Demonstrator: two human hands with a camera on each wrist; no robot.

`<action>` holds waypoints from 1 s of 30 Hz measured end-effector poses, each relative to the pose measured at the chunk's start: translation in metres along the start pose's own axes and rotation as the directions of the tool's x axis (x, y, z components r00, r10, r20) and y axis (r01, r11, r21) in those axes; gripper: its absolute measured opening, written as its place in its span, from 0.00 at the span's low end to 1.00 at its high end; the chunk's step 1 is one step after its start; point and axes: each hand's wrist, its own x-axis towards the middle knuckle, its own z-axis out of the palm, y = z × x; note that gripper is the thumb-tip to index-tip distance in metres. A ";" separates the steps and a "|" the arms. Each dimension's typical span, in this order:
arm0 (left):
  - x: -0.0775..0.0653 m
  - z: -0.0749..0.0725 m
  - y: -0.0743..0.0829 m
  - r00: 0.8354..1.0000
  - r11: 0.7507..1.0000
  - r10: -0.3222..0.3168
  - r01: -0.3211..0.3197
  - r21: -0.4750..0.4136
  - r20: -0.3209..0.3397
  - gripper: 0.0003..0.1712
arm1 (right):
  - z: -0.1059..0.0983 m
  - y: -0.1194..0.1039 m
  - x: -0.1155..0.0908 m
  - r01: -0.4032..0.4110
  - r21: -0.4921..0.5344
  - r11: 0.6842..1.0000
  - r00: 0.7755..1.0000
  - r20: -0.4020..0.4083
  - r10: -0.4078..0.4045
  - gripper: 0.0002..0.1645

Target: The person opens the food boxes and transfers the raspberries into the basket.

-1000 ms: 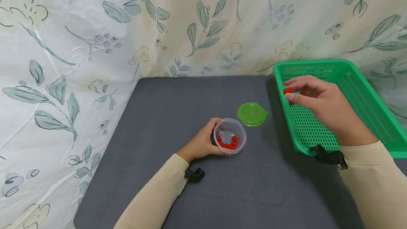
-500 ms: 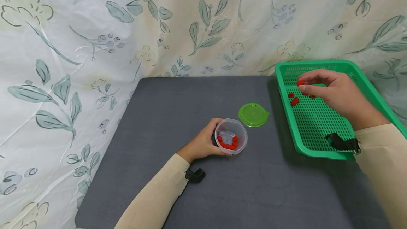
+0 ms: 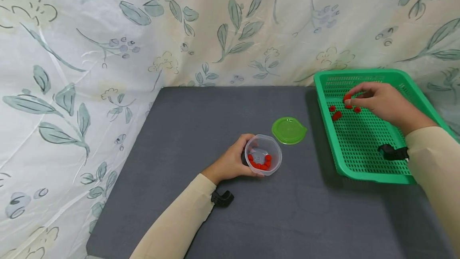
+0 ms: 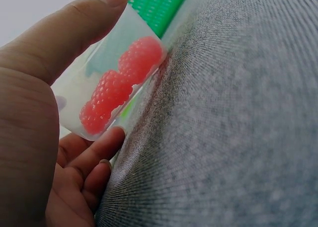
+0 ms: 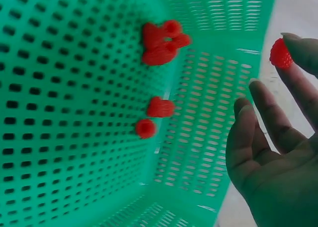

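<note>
My left hand [image 3: 235, 160] grips a clear plastic cup [image 3: 277, 162] from its left side, with the cup tilted over the dark tabletop. Several red raspberries [image 3: 264, 166] lie in the bottom of the cup; their bumpy skin shows through its wall in the left wrist view. Over the back left part of a green basket [image 3: 339, 159], my right hand [image 3: 389, 105] pinches one raspberry [image 5: 281, 54] between thumb and forefinger. The other fingers are spread apart in the right wrist view. Below them, more raspberries [image 5: 160, 107] lie on the basket floor along one wall.
A green lid [image 3: 289, 130] lies flat on the dark tabletop [image 3: 201, 119], between the cup and the basket. Behind the table hangs a leaf-patterned cloth [image 3: 237, 31]. Black straps [image 3: 223, 198] circle the wrists.
My right hand has shifted to the right over the basket, a raspberry still pinched, uncovering raspberries on the basket floor. My left hand and the cup have stayed about where they were.
</note>
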 end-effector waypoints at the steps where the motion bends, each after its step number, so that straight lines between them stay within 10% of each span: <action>1: 0.000 0.000 0.000 1.000 1.000 0.001 -0.001 0.000 0.005 0.59 | 0.000 0.003 0.002 -0.004 -0.014 1.000 1.000 0.017 0.005 0.33; 12: -0.004 -0.004 0.001 0.999 1.000 0.020 -0.019 -0.015 0.027 0.59 | 0.000 0.022 0.003 -0.020 -0.168 0.986 0.996 0.086 0.035 0.30; 30: -0.017 -0.008 -0.001 0.999 1.000 0.016 -0.015 -0.014 0.043 0.58 | 0.009 0.010 -0.014 -0.032 -0.131 0.991 0.999 0.035 0.037 0.35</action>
